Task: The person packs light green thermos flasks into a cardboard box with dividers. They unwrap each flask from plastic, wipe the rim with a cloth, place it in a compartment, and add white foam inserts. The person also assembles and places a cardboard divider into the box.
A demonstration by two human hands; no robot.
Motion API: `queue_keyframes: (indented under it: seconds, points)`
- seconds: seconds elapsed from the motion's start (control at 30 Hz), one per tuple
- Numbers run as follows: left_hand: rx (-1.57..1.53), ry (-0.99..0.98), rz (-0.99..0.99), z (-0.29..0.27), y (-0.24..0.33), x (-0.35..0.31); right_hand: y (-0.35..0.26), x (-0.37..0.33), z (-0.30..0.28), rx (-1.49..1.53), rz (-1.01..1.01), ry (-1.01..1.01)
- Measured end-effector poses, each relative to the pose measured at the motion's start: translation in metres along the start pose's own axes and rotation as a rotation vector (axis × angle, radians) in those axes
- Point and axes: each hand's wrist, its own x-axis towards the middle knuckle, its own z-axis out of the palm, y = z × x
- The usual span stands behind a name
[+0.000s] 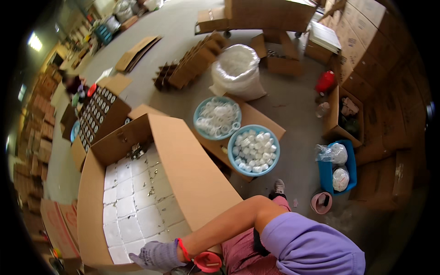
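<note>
My right hand [158, 255], in a grey knitted glove with a red band at the wrist, is at the near end of a large open carton [91, 201]. One finger is stretched out to the left, over the carton's near edge. No held thing shows, and the underside of the hand is hidden. Rows of white square pieces [127, 206] fill the carton, with small shiny bits scattered among them. A red round container [208, 262] lies beside my wrist. My left hand is out of the picture.
Right of the carton stand a blue basin of white caps [255, 152] and another of clear rings [217, 117]. Behind them is a white sack [237, 68]. A blue crate [338, 167] and stacked cartons [380, 105] line the right. A person [73, 85] is at far left.
</note>
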Motion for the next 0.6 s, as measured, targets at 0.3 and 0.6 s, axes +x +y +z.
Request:
queue_keyframes:
  seconds: [0.3,0.6]
  points:
    - [0.064,-0.028,0.269,0.158,0.166,-0.133,0.011,-0.181,-0.120,-0.445,0.222,0.383]
    - [0.000,-0.110,0.457,0.323,0.300,-0.255,0.048,-0.411,-0.274,-0.731,0.303,0.733]
